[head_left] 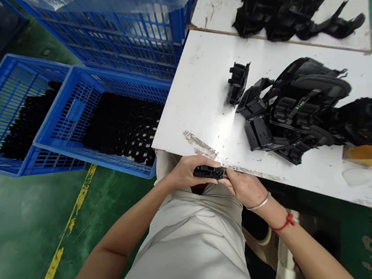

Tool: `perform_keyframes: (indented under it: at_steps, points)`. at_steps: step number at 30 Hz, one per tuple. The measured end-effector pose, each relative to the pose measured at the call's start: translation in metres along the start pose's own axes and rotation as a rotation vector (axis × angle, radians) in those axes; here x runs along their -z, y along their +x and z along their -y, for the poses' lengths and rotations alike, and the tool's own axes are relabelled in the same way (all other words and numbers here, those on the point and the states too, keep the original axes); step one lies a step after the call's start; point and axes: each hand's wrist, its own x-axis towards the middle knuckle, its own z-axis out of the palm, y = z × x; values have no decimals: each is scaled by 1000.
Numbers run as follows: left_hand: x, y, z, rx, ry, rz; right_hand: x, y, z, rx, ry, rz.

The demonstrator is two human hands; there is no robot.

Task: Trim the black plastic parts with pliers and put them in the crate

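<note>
1. Nearest, above the lap and just off the front edge of the white table (195, 86), a small black part (207, 172) lay between the person's two hands, its long side running across the view.
2. The left hand (186, 172) was clamped on the part's left end, fingers over the far side and thumb along the near one.
3. The right hand (246, 190) had its thumb and fingers drawn together at the other end, seemingly pinching it; a smaller piece between those fingertips could not be ruled out.
4. The part looked like moulded plastic, so probably light and stiff, with smooth faces that might slip. Its fine ribs and edges could well be brittle; the solid long sides made the safer hold, with little squeeze on the thin details.
5. The palms and fingers covered both ends and the underside, and the dark recesses were hard to read.
6. Left of the table, a blue crate (97, 159) held closely packed black pieces (123, 125), merging into one dark mass.
7. Farther across the tabletop, a heap of black components (301, 106) overlapped so much that single outlines were lost.
8. Farthest, more black components (279, 10) were cut off by the top of the view.
</note>
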Motion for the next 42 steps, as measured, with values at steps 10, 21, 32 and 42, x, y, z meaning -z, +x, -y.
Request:
perform_keyframes:
  at_steps: [10, 21, 32, 42]
  points:
    - [-1, 0, 3, -60, 10, -7, 1, -4, 0, -21, -93, -21]
    - [-5, -2, 11, -217, 12, -42, 3, -3, 1, 29, -159, -169]
    - [-3, 0, 12, -240, 14, -49, 0, 1, -2, 60, -60, -80]
    - [-2, -1, 13, -177, -8, -47, -2, 4, -5, 109, -33, -91]
